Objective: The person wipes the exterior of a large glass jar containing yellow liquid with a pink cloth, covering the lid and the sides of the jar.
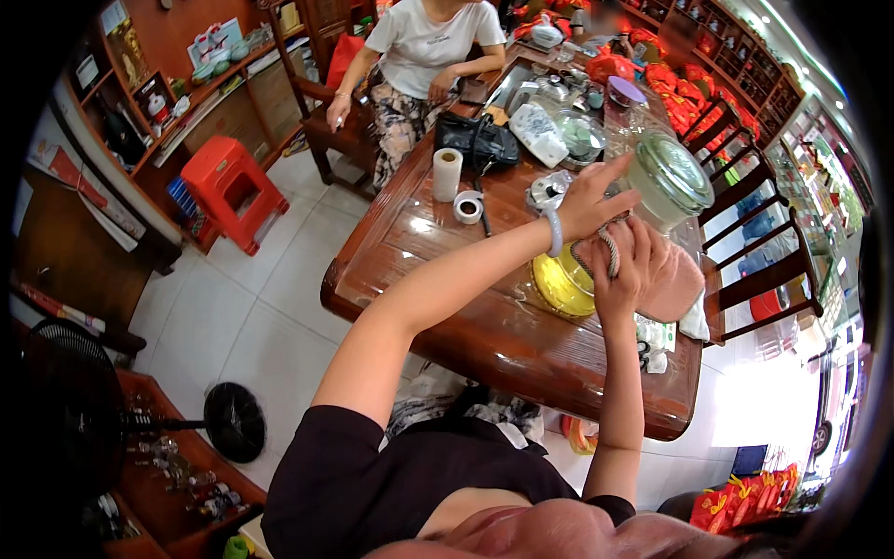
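My right hand [632, 262] grips a pink cloth [670, 279] with a dark-and-light braided edge. Beside it my left hand [599, 199], a pale bangle on the wrist, has its fingers spread; its lower fingers are close to the cloth, and whether they hold it is hidden. Below both hands a glass bowl of yellow colour [559, 283] rests on the wooden table, partly covered by the cloth and my hand. Just beyond the hands stands a round clear container with a glass lid [672, 175].
A roll of clear film [447, 175], a tape roll [468, 208] and a black handbag [478, 140] lie on the table [482, 314]. A person in a white shirt [436, 49] sits at the far left side. Wooden chairs [761, 262] line the right; a red stool [230, 189] stands left.
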Demonstrator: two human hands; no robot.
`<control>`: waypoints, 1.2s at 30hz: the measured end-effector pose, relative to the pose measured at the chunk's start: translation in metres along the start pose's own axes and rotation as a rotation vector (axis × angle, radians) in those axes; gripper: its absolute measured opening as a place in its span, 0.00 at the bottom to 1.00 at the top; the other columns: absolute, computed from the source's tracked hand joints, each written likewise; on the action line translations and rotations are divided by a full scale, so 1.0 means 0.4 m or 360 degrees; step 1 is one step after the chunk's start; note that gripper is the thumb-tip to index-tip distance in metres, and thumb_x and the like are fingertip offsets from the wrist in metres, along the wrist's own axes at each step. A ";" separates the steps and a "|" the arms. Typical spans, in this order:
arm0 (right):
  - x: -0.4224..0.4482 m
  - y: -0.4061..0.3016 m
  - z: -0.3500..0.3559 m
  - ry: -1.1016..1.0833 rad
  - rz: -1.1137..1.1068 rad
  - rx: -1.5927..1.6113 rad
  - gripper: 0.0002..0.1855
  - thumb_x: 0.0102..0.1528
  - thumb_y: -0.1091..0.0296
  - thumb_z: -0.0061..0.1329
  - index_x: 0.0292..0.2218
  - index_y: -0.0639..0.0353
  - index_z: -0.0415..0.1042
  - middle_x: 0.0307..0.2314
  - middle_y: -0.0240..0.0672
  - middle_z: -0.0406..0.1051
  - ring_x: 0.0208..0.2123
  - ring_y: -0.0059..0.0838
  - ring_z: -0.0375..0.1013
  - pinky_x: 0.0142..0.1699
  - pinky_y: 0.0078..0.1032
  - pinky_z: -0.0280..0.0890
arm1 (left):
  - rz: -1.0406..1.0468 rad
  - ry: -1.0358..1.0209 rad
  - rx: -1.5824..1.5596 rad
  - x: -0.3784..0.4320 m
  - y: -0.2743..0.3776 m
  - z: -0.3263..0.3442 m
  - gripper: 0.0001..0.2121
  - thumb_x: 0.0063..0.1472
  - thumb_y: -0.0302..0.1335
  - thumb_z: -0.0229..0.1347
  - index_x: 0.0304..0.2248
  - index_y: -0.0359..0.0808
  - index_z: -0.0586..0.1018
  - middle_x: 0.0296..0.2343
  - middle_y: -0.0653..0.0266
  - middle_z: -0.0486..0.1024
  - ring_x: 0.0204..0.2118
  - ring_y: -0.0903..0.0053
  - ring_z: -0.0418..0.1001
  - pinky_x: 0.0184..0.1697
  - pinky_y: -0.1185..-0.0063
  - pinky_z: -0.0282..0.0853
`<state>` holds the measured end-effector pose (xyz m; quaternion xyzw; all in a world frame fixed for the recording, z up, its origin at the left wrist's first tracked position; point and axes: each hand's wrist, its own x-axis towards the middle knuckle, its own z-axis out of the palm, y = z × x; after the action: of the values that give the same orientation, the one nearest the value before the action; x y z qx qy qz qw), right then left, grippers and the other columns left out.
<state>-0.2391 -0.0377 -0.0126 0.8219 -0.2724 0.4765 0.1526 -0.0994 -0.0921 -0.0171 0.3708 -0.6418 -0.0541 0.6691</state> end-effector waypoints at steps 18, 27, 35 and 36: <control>-0.062 0.181 0.053 0.0636 0.1368 0.1225 0.21 0.53 0.67 0.46 0.43 0.76 0.62 0.41 0.42 0.65 0.44 0.30 0.62 0.51 0.28 0.55 | 0.0302 -0.0015 0.0339 -0.006 0.033 0.004 0.38 0.49 0.41 0.54 0.53 0.26 0.54 0.38 0.47 0.68 0.39 0.56 0.65 0.48 0.67 0.56; -0.005 0.406 0.089 -0.0011 0.1884 0.1990 0.27 0.53 0.50 0.44 0.48 0.61 0.63 0.38 0.37 0.68 0.37 0.26 0.68 0.39 0.24 0.66 | 0.0280 0.0028 0.0357 -0.009 0.041 0.001 0.35 0.47 0.36 0.55 0.53 0.28 0.56 0.36 0.48 0.68 0.37 0.56 0.66 0.45 0.68 0.58; -0.307 0.595 0.356 -0.0392 0.0948 0.2724 0.26 0.55 0.50 0.39 0.49 0.59 0.62 0.45 0.35 0.63 0.48 0.28 0.61 0.53 0.29 0.56 | 0.0251 0.0014 0.0343 -0.001 0.046 0.025 0.36 0.47 0.37 0.55 0.53 0.29 0.56 0.38 0.47 0.68 0.40 0.54 0.64 0.46 0.68 0.58; -0.383 0.673 0.344 -0.0349 0.1215 0.2615 0.27 0.55 0.50 0.38 0.50 0.60 0.62 0.46 0.35 0.63 0.48 0.29 0.60 0.53 0.28 0.56 | 0.0273 0.0010 0.0287 0.012 0.062 0.057 0.36 0.47 0.37 0.55 0.53 0.29 0.56 0.38 0.47 0.68 0.40 0.54 0.64 0.46 0.68 0.58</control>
<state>-0.3633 -0.2783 -0.2162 0.5667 -0.1139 0.4580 -0.6753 -0.1289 -0.0866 -0.0016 0.3735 -0.6714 0.0624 0.6371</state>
